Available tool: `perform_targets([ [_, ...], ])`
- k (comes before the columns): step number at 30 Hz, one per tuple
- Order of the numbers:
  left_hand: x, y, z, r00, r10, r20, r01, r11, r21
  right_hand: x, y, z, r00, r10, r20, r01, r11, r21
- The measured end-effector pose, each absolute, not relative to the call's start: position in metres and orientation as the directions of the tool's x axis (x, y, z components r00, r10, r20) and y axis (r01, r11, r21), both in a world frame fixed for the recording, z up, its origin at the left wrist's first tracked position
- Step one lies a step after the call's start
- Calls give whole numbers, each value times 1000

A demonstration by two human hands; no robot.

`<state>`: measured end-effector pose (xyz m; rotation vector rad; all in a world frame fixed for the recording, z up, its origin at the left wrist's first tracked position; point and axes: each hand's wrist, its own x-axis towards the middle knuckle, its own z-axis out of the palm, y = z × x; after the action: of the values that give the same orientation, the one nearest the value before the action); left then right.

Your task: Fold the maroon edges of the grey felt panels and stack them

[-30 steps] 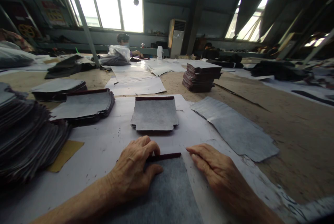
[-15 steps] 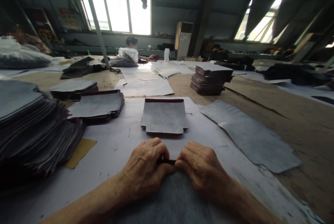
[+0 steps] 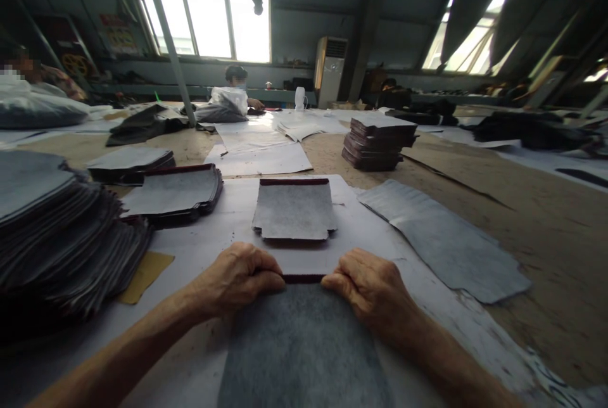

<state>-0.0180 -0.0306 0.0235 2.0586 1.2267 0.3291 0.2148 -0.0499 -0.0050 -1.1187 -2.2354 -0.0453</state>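
Observation:
A grey fabric-like piece (image 3: 304,344) lies close in front of me on white paper, its far edge folded into a narrow dark maroon strip. My left hand (image 3: 244,275) pinches the left end of that folded edge between thumb and fingers. At its right end, my right hand (image 3: 363,278) grips the fold in the same way. The strip shows between the two thumbs. Just beyond my hands lies a similar grey piece (image 3: 294,208) with a maroon fold along its far side and notched near corners.
On the left rises a tall stack of grey pieces (image 3: 57,230), with a smaller stack (image 3: 175,189) behind it and a tan card (image 3: 147,275) beside it. A loose grey sheet (image 3: 446,237) lies right. Farther back are a maroon-edged stack (image 3: 377,142) and a person (image 3: 236,77).
My left hand has slid left along the folded edge, away from my right hand. More of the maroon strip and of the grey piece now shows.

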Motion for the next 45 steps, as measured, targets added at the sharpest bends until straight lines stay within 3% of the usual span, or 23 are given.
perform_targets([
  [11, -11, -36, 14, 414, 910, -10, 652, -289, 701, 213, -48, -2, -440, 699, 564, 737, 640, -217],
  [26, -10, -32, 15, 399, 916, -52, 644, -240, 727, 214, -50, -1, -441, 681, 585, 711, 663, -235],
  [36, -16, -33, 21, 508, 854, -113, 583, -245, 774, 216, -49, -3, -427, 711, 559, 722, 640, -262],
  [41, -20, -33, 26, 569, 811, -133, 559, -262, 787, 214, -50, 0, -381, 783, 491, 731, 580, -358],
  [45, -24, -33, 28, 591, 798, -117, 501, -250, 829, 215, -51, 5, -246, 914, 322, 696, 398, -598],
])
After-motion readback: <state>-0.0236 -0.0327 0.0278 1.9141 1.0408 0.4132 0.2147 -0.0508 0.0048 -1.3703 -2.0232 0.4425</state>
